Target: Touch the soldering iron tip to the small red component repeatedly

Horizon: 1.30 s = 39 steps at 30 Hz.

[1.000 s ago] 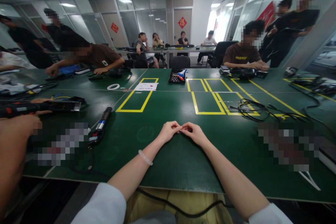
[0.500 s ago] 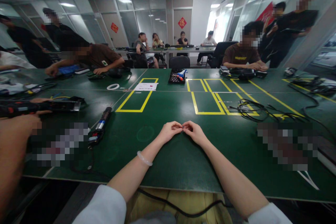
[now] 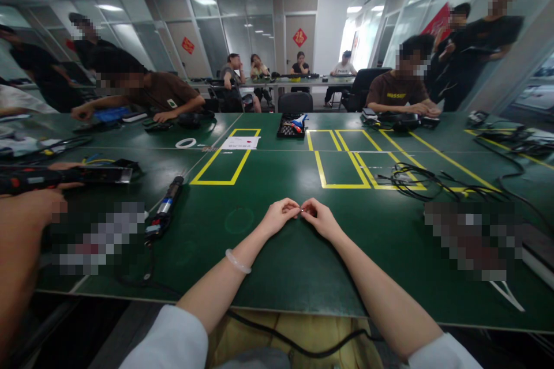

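My left hand (image 3: 280, 217) and my right hand (image 3: 319, 218) meet at their fingertips over the green table (image 3: 277, 265). Both are closed in a pinch around something tiny between them, too small to name. A pale bracelet (image 3: 238, 262) circles my left wrist. Beyond my hands, yellow tape outlines (image 3: 346, 186) mark the tabletop, and a white paper (image 3: 240, 143) lies across the left one. Farther back stands a black tray (image 3: 291, 125) with small items and a blue-and-white object in it.
At the left, another person's hand (image 3: 38, 207) is by a dark power tool (image 3: 26, 177). A black cylindrical tool (image 3: 167, 206) lies nearby. Black cables (image 3: 411, 179) are heaped at the right. People sit across the table, near a white ring (image 3: 186, 143).
My hands have barely moved; a small bright spot now shows between the fingertips. The person across at the left has raised their head slightly.
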Tool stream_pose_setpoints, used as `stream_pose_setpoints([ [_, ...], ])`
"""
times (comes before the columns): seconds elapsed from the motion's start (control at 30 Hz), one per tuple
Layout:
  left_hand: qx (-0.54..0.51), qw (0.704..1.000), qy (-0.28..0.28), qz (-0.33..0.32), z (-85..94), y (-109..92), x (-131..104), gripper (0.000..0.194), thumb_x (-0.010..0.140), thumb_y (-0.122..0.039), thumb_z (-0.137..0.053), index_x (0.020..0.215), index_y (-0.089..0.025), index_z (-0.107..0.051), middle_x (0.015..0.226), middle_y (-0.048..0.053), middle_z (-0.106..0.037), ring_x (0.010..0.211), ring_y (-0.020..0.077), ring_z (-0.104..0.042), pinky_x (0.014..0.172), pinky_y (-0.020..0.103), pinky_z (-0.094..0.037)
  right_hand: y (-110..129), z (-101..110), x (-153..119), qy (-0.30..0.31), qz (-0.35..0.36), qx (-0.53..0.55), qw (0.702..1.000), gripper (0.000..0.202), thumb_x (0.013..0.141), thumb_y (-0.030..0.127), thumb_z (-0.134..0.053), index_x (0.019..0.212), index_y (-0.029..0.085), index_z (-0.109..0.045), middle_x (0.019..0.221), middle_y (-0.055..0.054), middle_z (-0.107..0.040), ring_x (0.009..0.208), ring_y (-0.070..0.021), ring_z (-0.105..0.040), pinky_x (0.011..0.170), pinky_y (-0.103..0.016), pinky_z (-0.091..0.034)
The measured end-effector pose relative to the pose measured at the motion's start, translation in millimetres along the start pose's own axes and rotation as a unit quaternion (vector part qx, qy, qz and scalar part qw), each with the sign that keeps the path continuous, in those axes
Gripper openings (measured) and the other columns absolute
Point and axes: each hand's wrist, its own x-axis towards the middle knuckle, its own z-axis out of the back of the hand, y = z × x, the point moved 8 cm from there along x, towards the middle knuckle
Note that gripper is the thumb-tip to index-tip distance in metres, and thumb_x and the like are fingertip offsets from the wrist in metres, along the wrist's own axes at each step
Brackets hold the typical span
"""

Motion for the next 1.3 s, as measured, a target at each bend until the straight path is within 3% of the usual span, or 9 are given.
stream_pose_setpoints([
  [0.23,0.014,1.000,0.007,-0.010,-0.6,2,1,0.025,0.077,-0.035,-0.064,0.089,-0.013,-0.063,0.083,0.005,-0.067,0.073,0.0132,-0.062,0.072,0.026,-0.047,6,-1,-1,0.000,0.032,-0.028,0.999,0.009,0.080,0.025,-0.057,0.087,0.019,-0.057,0.078,0.001,-0.058,0.065,-0.0117,-0.052,0.063,-0.024,-0.041],
  [0.47,0.023,0.999,-0.005,-0.024,2.6,1,1,0.022,0.076,-0.032,-0.065,0.088,-0.014,-0.062,0.086,0.005,-0.067,0.079,0.0142,-0.063,0.076,0.027,-0.048,11,3,-2,-0.005,0.016,-0.028,0.999,0.011,0.080,0.026,-0.058,0.088,0.018,-0.058,0.077,0.001,-0.059,0.066,-0.0120,-0.053,0.065,-0.024,-0.042],
  [0.77,0.017,0.999,-0.002,-0.028,0.1,-2,-1,0.019,0.074,-0.028,-0.066,0.086,-0.014,-0.060,0.087,0.005,-0.067,0.080,0.0155,-0.065,0.077,0.029,-0.049,1,-1,0,0.011,-0.015,-0.002,1.000,0.019,0.076,0.024,-0.061,0.093,0.016,-0.061,0.081,-0.002,-0.064,0.068,-0.0126,-0.057,0.068,-0.026,-0.045],
  [1.0,0.022,1.000,-0.001,-0.021,-0.4,-5,0,0.023,0.076,-0.033,-0.065,0.088,-0.014,-0.062,0.088,0.006,-0.068,0.081,0.0158,-0.064,0.079,0.029,-0.049,5,1,-1,0.007,-0.010,-0.009,1.000,0.014,0.078,0.023,-0.058,0.089,0.016,-0.061,0.077,0.000,-0.062,0.065,-0.0120,-0.054,0.064,-0.025,-0.043],
  [1.3,0.013,1.000,0.002,0.006,-0.1,3,1,0.032,0.082,-0.043,-0.056,0.095,-0.014,-0.064,0.090,0.006,-0.068,0.079,0.0147,-0.062,0.068,0.025,-0.047,1,3,-1,-0.007,0.004,-0.035,0.999,0.014,0.077,0.022,-0.057,0.091,0.018,-0.058,0.078,0.001,-0.060,0.067,-0.0127,-0.054,0.066,-0.026,-0.043],
])
